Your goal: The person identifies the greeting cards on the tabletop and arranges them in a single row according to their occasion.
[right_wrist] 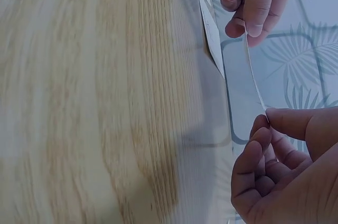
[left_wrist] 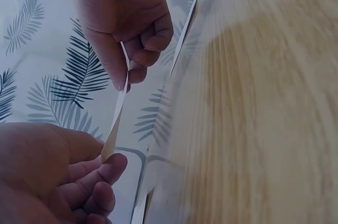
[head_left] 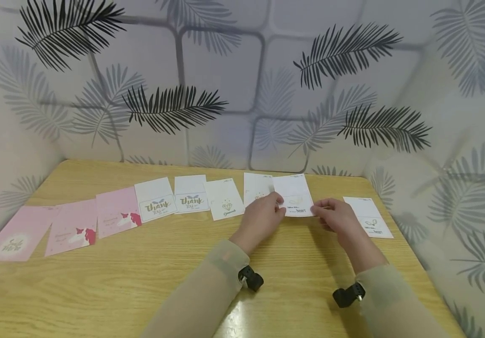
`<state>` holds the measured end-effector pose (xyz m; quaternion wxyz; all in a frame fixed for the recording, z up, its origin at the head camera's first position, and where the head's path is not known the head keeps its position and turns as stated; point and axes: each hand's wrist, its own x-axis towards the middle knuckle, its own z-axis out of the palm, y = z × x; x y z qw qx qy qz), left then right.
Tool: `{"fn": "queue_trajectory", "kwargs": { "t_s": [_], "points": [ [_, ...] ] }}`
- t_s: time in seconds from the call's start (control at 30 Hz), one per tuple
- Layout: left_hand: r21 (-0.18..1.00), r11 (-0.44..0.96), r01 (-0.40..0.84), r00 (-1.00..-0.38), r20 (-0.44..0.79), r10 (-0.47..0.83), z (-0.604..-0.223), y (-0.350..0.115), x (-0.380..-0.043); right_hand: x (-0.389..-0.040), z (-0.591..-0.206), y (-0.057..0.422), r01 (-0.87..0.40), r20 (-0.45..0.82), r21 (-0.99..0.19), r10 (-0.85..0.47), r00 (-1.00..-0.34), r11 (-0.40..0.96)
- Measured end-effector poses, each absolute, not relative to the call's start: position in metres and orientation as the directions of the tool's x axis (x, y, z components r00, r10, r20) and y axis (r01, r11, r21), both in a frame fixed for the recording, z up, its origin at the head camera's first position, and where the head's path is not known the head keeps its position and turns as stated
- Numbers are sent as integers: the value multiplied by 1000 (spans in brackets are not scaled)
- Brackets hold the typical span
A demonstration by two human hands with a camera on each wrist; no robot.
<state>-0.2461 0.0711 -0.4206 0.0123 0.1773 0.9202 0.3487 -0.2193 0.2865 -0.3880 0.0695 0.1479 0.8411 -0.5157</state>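
Both hands hold one white card (head_left: 294, 188) with gold and black print and the word "heart" near its lower edge. My left hand (head_left: 263, 216) pinches its left edge between thumb and fingers. At the lower right corner, my right hand (head_left: 337, 216) pinches it the same way. Seen edge-on in the left wrist view, the card (left_wrist: 117, 115) bends slightly and is raised off the table. A white card with a gold diamond (head_left: 256, 185) lies behind the left hand, partly covered. To the right of the right hand lies a matching "heart" card (head_left: 360, 209).
Along the wooden table (head_left: 141, 281) a row of cards runs leftward: a diamond card (head_left: 225, 199), two "Thank You" cards (head_left: 191, 192), two pink unicorn cards (head_left: 116, 211) and a pink card with a pale round design (head_left: 14, 239). A leaf-patterned backdrop (head_left: 225, 70) rises behind the table.
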Motion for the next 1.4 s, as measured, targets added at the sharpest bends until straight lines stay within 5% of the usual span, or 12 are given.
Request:
{"fn": "queue_trajectory", "kwargs": {
  "t_s": [0.6,1.4],
  "points": [
    [605,663,440,-882,155,444,-417,98,-227,-195,-382,324,244,-195,-770,147,-970,589],
    [474,722,504,-847,108,521,-416,161,-218,-179,-380,374,249,-150,-490,201,-968,835]
  ]
}}
